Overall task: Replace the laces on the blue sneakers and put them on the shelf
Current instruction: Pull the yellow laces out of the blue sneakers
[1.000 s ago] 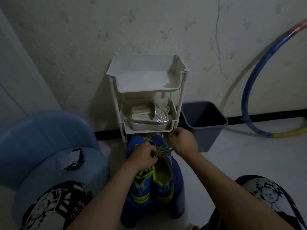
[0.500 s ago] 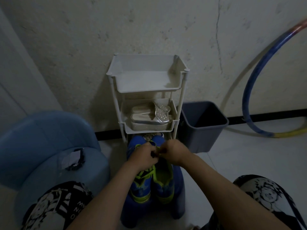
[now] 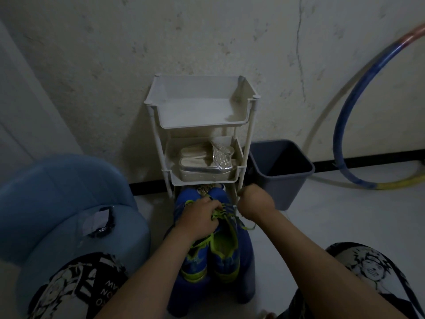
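- I count two blue sneakers (image 3: pixel 226 249)
- one left hand (image 3: pixel 197 219), one right hand (image 3: pixel 255 206)
- one green lace (image 3: pixel 219 212)
- one white shelf (image 3: pixel 195 125)
- two silver sandals (image 3: pixel 207 162)
- one grey bin (image 3: pixel 276 183)

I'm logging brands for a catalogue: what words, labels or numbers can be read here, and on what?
"MV", "NO", "O": cut-off white letters on the printed shorts, over the left knee.
White tag on the blue chair: too blurred to read.
Blue sneakers and their green laces: no legible brand.

Left hand (image 3: pixel 197 217) and right hand (image 3: pixel 255 206), fingers curled, grip laces (image 3: pixel 218 214).
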{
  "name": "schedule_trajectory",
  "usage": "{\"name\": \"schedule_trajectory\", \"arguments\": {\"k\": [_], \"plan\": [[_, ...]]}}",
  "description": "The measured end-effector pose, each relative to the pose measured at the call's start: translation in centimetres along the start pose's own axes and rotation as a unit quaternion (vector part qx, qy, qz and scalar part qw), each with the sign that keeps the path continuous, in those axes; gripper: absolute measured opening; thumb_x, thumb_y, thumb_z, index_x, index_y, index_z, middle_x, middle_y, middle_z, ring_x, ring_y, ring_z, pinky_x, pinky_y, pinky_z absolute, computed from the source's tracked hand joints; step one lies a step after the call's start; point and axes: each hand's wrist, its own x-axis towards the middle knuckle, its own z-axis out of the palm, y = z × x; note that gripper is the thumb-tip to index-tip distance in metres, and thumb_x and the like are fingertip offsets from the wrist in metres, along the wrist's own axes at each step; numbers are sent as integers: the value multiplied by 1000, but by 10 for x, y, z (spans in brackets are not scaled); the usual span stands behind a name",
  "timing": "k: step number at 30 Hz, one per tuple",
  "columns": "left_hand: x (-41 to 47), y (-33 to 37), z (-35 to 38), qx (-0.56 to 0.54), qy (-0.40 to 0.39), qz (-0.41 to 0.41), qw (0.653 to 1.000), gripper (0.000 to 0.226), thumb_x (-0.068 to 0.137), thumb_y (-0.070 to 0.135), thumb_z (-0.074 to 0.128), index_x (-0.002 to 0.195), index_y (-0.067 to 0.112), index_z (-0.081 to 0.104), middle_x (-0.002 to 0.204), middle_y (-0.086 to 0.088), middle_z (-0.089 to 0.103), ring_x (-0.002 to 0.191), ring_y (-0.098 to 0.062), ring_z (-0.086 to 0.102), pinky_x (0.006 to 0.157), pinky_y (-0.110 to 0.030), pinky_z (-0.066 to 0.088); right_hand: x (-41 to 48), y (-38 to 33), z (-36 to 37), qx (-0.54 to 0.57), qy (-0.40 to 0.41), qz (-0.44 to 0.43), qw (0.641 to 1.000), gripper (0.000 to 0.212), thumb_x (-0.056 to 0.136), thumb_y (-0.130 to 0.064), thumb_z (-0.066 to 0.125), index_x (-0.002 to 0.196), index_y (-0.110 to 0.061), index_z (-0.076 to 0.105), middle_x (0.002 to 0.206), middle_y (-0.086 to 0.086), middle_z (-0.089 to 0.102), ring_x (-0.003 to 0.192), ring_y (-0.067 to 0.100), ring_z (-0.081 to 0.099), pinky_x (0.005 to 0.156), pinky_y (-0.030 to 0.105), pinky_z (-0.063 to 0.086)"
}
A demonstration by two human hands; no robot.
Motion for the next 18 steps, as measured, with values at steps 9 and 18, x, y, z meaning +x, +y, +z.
{"name": "schedule_trajectory", "arguments": {"k": [9, 18], "plan": [[-1, 12, 12, 63, 80, -1, 995, 14, 89, 19, 57, 94, 19, 70, 101, 2, 56, 87, -20, 59, 67, -32, 47, -7, -16, 22, -45, -144, -109, 983, 25, 82, -41, 63, 98, -23, 63, 103, 1, 67, 97, 22, 64, 83, 34, 55], [-1, 11, 11, 81, 66, 44, 994, 20, 87, 18, 52, 95, 24, 70, 97, 4, 55, 85, -18, 57, 62, -32, 42, -1, -12, 21, -3, -146, -79, 986, 29, 83, -35, 65, 109, -21, 68, 105, 0, 67, 96, 18, 64, 83, 33, 55]]}}
